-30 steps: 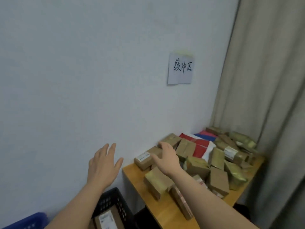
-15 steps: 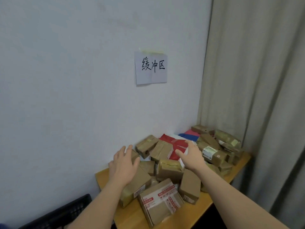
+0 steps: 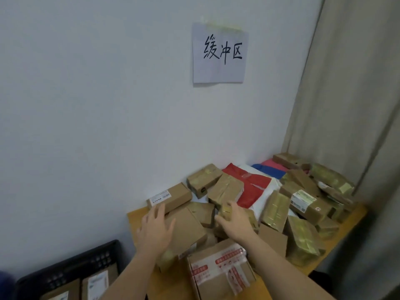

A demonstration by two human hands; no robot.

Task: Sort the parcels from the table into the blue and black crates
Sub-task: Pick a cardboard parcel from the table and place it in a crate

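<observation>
A heap of brown cardboard and tape-wrapped parcels (image 3: 277, 211) covers the wooden table (image 3: 136, 216). My left hand (image 3: 154, 231) lies flat with spread fingers on a plain brown box (image 3: 188, 232) at the table's left end. My right hand (image 3: 236, 223) reaches into the middle of the heap, and its fingers curl over a small tape-wrapped parcel (image 3: 226, 210). The black crate (image 3: 65, 265) stands on the floor at lower left with labelled boxes (image 3: 95, 282) inside. Only a sliver of the blue crate (image 3: 4, 280) shows at the left edge.
A box with red-printed tape (image 3: 220, 271) sits at the table's front edge below my arms. Red, white and blue mailer bags (image 3: 253, 185) lie at the back against the wall. A paper sign (image 3: 219, 53) hangs above. A beige curtain (image 3: 350, 94) borders the table's right side.
The view has swung right and closer to the table. Both hands came down onto the heap: the left onto the brown box, the right from the red bag to the small taped parcel.
</observation>
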